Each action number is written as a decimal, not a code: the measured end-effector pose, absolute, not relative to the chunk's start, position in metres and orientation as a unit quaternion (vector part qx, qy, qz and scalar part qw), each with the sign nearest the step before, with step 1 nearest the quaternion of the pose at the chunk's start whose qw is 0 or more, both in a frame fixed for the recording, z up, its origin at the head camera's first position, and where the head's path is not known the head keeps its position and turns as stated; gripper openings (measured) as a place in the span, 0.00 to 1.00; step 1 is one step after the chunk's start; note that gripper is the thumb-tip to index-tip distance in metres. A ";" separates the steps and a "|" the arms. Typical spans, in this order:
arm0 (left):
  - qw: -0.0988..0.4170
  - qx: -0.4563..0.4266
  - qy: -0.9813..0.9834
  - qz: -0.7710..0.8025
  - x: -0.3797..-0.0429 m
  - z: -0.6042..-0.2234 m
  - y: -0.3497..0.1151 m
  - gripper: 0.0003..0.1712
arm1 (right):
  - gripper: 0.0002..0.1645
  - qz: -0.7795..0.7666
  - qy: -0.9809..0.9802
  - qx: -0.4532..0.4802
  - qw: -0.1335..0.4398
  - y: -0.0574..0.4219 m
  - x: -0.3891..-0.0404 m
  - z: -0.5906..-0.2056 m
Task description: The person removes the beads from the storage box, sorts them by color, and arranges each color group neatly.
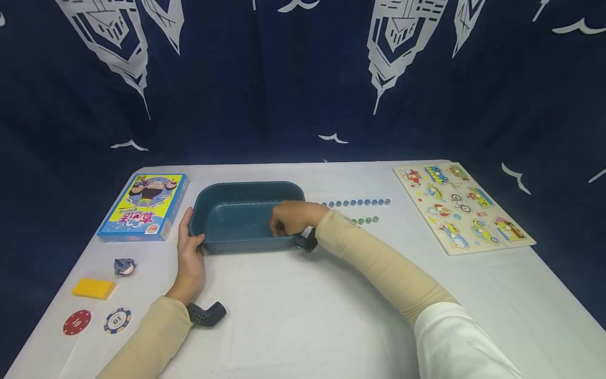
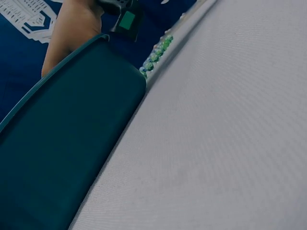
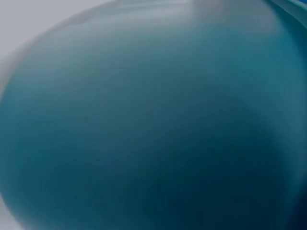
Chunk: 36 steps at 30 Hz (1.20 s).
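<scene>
A teal plastic bin stands on the white table in the head view. My left hand holds its near left corner, thumb at the rim and fingers along the outer side. Over the bin's right part, my right hand reaches inside with bent fingers pointing down; its fingertips and anything between them are hidden. The bin's outer wall fills much of the left wrist view. Blurred teal bin surface covers nearly all the right wrist view. Right of the bin lie a row of blue marbles and a shorter row of green marbles.
Left of the bin are a boxed game, a small shark figure, a yellow block, a red chip and a white-and-blue chip. A picture puzzle board lies at the right. Behind hangs a dark blue curtain.
</scene>
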State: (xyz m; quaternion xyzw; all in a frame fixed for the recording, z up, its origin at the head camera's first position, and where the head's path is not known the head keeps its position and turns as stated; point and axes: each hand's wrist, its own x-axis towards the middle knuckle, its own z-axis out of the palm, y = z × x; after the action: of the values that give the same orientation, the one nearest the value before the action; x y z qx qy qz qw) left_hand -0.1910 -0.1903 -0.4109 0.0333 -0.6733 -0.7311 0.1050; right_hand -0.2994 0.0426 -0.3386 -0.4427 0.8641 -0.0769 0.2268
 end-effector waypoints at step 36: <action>0.104 0.042 -0.665 -0.739 -0.187 -0.408 -0.186 0.42 | 0.09 -0.754 0.646 -0.107 0.052 0.227 -0.261 -0.379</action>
State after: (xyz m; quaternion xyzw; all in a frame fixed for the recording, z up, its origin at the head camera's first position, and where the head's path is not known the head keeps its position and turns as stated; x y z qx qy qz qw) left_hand -0.1865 -0.1860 -0.4078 0.0417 -0.6648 -0.7385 0.1042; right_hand -0.2605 0.2269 -0.3788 -0.1073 0.6456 -0.7543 0.0522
